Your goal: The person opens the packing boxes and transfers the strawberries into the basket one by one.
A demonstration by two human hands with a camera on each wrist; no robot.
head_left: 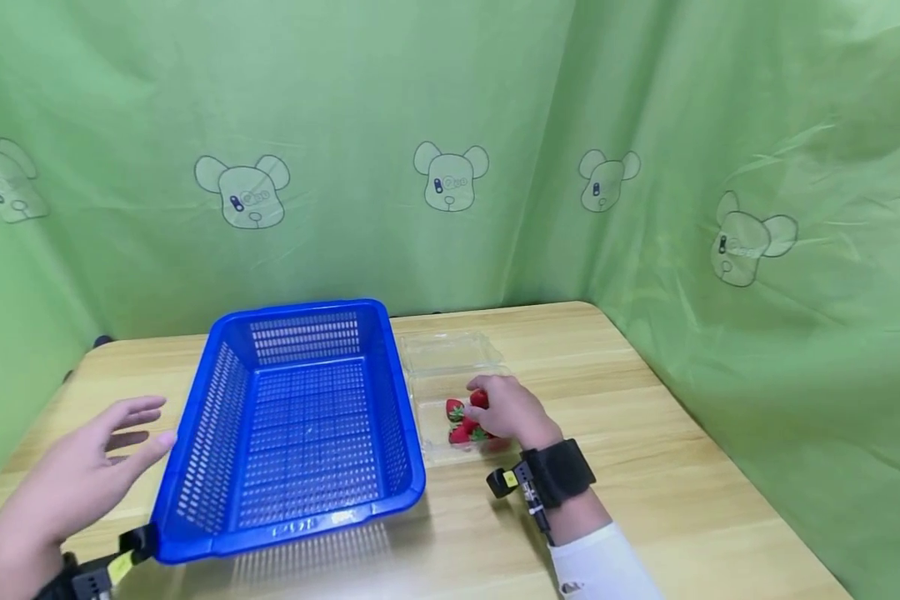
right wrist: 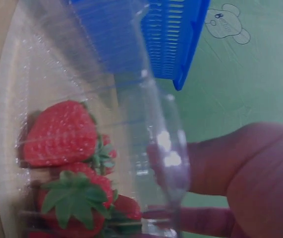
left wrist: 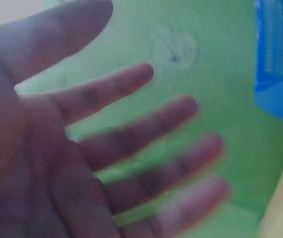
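Note:
My left hand (head_left: pixel 90 467) hovers beside the left wall of a blue plastic basket (head_left: pixel 307 517), fingers spread and holding nothing; its palm (left wrist: pixel 57 163) faces the camera in the left wrist view. At the right, my right hand (head_left: pixel 513 408) reaches down over several red strawberries (head_left: pixel 456 409) in a clear plastic clamshell box (head_left: pixel 442 383). Seen from the right wrist, its thumb (right wrist: pixel 205 163) and a finger lie apart behind the transparent wall, the fingertip near one strawberry (right wrist: pixel 126 206). Two other strawberries with green leaves lie closer to the camera. Contact with the fruit is unclear.
The box's lid (head_left: pixel 450 350) is folded back flat toward the rear of the wooden table (head_left: pixel 645 500). The basket stands left of the box, its slotted floor bare. Green curtains (head_left: pixel 345 100) with bear-head drawings close off the back and sides.

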